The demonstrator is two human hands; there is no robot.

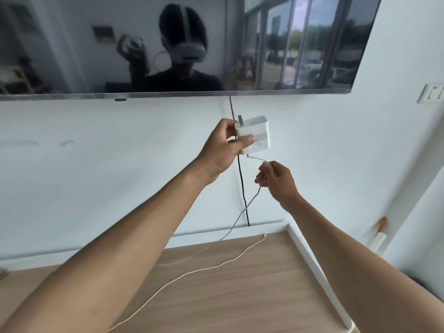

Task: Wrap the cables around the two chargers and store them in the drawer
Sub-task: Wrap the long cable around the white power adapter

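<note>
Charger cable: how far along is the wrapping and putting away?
A few turns seem already wound on the charger. The left hand grips it while the right hand pinches the cable just below. Most of the cable trails down to the wooden top, where a cream cord also lies loose. No second charger or drawer shows, so storing remains.

charger [255,135] white | cable [192,271] white | tabletop [252,284] light woodgrain

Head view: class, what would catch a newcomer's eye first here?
The white charger, held up mid-frame by the left hand, draws the eye. Just below it, the right hand pinches its white cable, which trails down to the wooden top. Above, a dark television mirrors the scene.
</note>
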